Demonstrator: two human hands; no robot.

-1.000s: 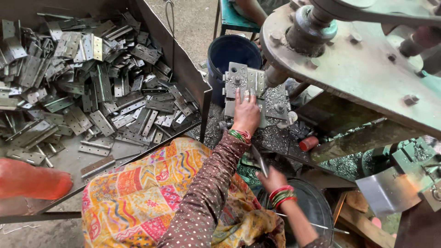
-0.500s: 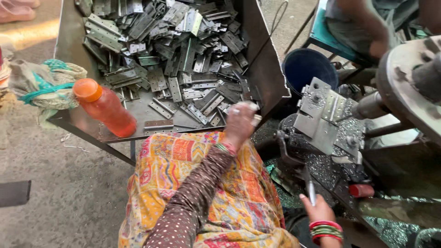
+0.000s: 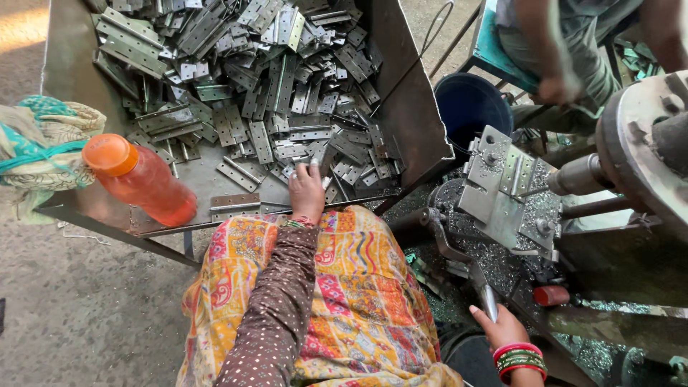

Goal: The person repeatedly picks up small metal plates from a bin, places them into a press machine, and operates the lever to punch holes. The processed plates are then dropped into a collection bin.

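Left hand [image 3: 307,190] on hinges [image 3: 287,107]

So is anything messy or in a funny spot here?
Yes. An orange bottle lies tipped on its side in the metal tray, next to the jumbled hinge plates the left hand touches. Metal shavings are scattered under the machine near the right hand.

Even, soft daylight, fairly bright, no hard shadows. A warm sunlit patch shows on the floor [image 3: 18,32] at the top left corner. Mild glare glints off the metal hinge plates [image 3: 244,93] in the tray [image 3: 408,107]. Centre is sharp; the co-worker's hand [image 3: 559,87] at the top right is motion-blurred. Slight wide-angle stretch at edges.
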